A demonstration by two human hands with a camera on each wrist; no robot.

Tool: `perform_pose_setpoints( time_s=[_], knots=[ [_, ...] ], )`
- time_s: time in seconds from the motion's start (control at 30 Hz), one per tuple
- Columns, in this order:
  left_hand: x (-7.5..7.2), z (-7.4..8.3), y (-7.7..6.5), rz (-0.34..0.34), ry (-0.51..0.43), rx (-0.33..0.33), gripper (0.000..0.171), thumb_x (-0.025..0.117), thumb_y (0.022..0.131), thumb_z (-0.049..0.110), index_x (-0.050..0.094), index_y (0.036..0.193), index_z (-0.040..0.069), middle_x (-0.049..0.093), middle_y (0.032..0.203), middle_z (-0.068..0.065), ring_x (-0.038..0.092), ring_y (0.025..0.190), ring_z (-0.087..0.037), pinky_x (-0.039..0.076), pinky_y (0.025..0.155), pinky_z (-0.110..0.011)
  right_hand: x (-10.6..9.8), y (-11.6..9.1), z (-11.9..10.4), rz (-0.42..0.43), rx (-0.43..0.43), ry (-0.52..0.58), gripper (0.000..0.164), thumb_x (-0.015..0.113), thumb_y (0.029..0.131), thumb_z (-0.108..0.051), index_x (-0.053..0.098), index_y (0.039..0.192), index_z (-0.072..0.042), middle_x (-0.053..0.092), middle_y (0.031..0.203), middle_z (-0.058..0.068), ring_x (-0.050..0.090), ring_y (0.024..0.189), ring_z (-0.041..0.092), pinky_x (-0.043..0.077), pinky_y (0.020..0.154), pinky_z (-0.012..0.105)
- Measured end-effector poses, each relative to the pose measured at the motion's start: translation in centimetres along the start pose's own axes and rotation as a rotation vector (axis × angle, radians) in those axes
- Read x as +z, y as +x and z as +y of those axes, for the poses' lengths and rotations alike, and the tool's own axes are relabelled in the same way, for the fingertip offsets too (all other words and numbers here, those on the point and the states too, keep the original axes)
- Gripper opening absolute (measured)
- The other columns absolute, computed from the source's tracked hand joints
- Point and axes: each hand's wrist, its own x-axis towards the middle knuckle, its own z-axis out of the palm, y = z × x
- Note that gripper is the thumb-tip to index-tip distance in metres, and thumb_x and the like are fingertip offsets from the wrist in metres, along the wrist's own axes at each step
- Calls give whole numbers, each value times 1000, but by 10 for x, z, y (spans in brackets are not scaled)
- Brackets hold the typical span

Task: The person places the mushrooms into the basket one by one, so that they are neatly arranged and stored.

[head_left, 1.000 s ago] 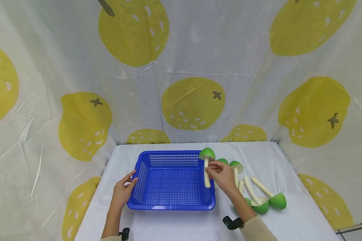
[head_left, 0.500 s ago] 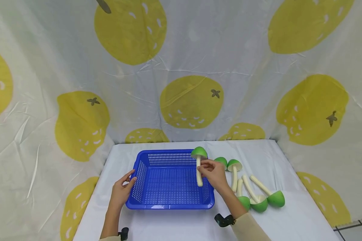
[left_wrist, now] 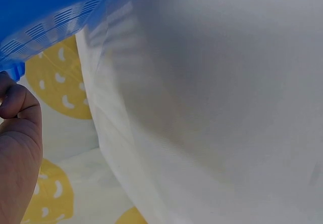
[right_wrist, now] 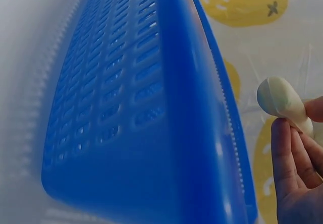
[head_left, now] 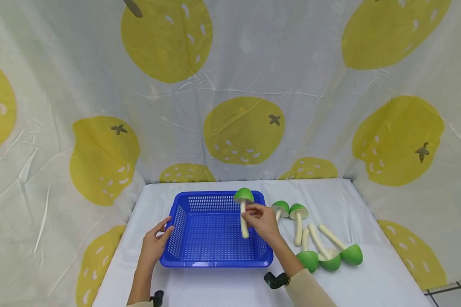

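Observation:
A blue plastic basket (head_left: pixel 217 263) with latticed walls stands on the white-covered table. My left hand (head_left: pixel 155 245) grips its left rim; in the left wrist view, that hand (left_wrist: pixel 19 133) is at the rim's edge with the thumb bent. My right hand (head_left: pixel 264 221) pinches a toy mushroom (head_left: pixel 244 213) by its pale stem, green cap up, over the right part of the basket. Seen from the right wrist, the stem's rounded end (right_wrist: pixel 278 97) sticks out between thumb and fingertips, and the cap is hidden. The basket's floor holds nothing.
Several more green-capped mushrooms lie right of the basket: two with caps toward the back, such as one mushroom (head_left: pixel 299 217), the others with caps toward the front, such as another mushroom (head_left: pixel 352 254). A lemon-print curtain (head_left: pixel 315 128) surrounds the table (head_left: pixel 215 290).
My right hand has carried the mushroom leftward, from the basket's right rim to over its inside. The left hand has stayed on the left rim, and the basket has hardly moved.

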Motion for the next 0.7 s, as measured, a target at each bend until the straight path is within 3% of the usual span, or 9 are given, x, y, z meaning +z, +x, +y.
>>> perform_pose_setpoints(
  time_s=[0.7],
  knots=[
    [-1,1,-1,9,-1,-2,47,66,102,36,60,146,23,58,110,-14,74,82,-18,55,65,-25,34,1,12,-57,-16,-30,26,79,90,-12,75,112,-1,75,96,15,74,75,18,62,69,44]
  ],
)
